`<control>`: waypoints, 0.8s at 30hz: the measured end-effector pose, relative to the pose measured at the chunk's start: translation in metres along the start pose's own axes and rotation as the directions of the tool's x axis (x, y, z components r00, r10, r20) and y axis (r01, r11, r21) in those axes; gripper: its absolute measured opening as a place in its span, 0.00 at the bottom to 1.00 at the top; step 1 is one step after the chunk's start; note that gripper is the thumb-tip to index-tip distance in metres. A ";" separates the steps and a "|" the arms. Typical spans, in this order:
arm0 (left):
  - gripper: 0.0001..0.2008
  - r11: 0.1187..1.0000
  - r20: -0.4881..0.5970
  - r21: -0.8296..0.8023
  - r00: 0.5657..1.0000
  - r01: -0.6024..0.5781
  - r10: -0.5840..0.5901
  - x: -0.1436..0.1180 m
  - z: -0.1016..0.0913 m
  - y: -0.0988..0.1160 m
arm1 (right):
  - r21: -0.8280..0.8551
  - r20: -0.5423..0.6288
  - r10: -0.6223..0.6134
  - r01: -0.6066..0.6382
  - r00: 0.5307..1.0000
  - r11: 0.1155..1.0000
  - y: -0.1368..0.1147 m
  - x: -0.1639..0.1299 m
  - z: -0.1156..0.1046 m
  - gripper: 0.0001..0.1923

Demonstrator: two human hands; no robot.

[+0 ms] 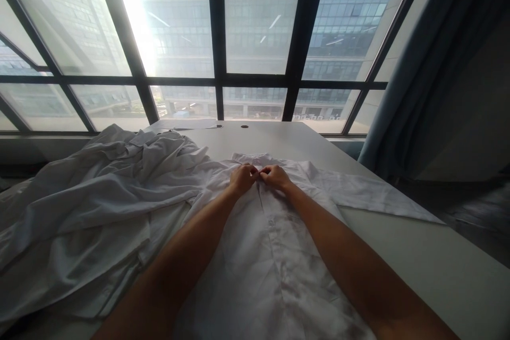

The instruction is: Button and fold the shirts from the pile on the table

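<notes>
Left hand (244, 176) and right hand (275, 176) pinch the shirt (251, 244). It looks soft and light, so the front edge (260, 190) between the hands seems best to hold.

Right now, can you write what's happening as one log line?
left hand: pinching white shirt near collar; right hand: pinching shirt alongside; shirt: spread on table; rumpled white cloth: left of shirt

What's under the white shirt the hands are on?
White tabletop shows beyond the shirt and beside its outstretched sleeve. What lies directly beneath is covered and can't be seen.
</notes>
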State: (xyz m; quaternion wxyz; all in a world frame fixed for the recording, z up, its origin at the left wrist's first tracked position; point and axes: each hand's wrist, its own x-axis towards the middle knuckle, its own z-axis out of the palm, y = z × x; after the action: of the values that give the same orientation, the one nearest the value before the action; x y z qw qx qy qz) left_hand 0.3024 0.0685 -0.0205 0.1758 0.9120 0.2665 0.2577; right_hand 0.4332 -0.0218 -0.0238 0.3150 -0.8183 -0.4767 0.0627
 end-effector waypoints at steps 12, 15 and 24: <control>0.09 0.999 -0.014 -0.019 0.999 -0.040 0.040 0.002 0.003 -0.006 | -0.022 -0.005 -0.022 0.022 1.000 1.000 -0.009 -0.011 -0.004 0.13; 0.09 0.998 -0.030 -0.029 0.998 -0.054 0.053 0.003 0.004 -0.007 | -0.024 0.009 -0.017 0.017 1.000 1.000 -0.010 -0.012 -0.004 0.14; 0.10 0.995 -0.017 -0.054 0.997 -0.080 0.079 0.004 0.005 -0.007 | -0.034 -0.097 0.063 -0.066 0.993 0.997 -0.009 -0.010 0.003 0.10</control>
State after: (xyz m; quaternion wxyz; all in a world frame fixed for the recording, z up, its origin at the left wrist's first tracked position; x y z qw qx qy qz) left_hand 0.3055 0.0755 -0.0255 0.1885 0.9148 0.2240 0.2783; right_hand 0.4201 -0.0256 -0.0228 0.3201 -0.8410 -0.4354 0.0250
